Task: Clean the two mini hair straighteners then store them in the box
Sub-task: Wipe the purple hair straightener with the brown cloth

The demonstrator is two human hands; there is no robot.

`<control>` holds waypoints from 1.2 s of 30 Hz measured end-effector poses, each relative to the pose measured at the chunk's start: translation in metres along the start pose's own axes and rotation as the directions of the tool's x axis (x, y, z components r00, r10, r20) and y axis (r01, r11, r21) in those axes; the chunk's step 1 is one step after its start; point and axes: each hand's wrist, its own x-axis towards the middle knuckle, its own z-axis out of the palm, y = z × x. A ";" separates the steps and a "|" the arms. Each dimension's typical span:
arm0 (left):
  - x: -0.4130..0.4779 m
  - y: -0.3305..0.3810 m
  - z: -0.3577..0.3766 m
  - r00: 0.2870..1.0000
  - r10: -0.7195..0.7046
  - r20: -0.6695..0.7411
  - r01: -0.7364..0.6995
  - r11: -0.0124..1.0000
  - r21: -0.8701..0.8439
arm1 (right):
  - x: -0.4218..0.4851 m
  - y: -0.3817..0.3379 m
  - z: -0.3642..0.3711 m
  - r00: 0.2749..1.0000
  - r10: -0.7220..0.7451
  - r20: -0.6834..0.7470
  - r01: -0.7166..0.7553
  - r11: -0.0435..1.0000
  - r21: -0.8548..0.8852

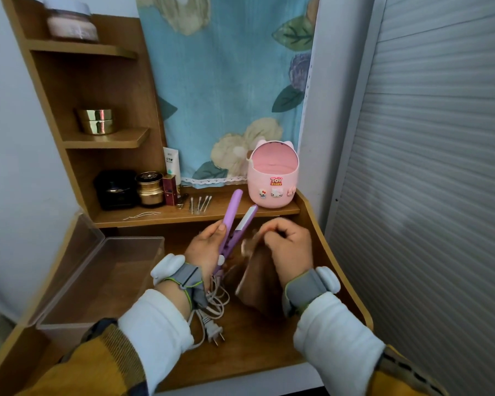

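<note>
Plug point(214, 331) and cord point(216, 302) sit nearest on the table point(255, 347), left hand point(205, 250) gripping the purple straightener point(232, 221) by its handle, tips aimed far and slightly right, so the right hand point(290, 247), pinching what looks like a blurry brown cloth point(259, 281) just right of it, is closest to the plates.

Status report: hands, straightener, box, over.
Left hand grips purple straightener, plates apart. Right hand clutches brown item, blurred. Clear box open, left of hands; cord loose on desk.
</note>
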 end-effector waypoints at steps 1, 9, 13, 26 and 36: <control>0.000 0.000 -0.002 1.000 -0.005 0.026 0.005 1.000 0.009 | 0.006 0.001 -0.002 0.993 0.067 -0.102 -0.066 0.998 0.014; -0.016 0.003 0.006 0.977 0.109 0.186 -0.133 0.983 0.125 | 0.030 -0.009 -0.003 0.941 0.282 -0.190 -0.245 0.950 0.193; -0.014 0.006 0.005 0.968 0.176 0.178 -0.204 0.967 0.154 | 0.020 -0.012 0.005 0.945 0.326 -0.036 -0.297 0.896 0.330; -0.019 0.019 0.017 0.971 0.221 0.088 -0.224 0.974 0.035 | 0.002 -0.006 0.025 0.988 0.144 0.056 -0.152 0.973 0.173; -0.015 0.019 0.022 0.996 -0.077 0.039 0.086 0.881 -0.466 | 0.001 0.000 0.029 0.986 0.145 -0.084 -0.133 0.983 0.128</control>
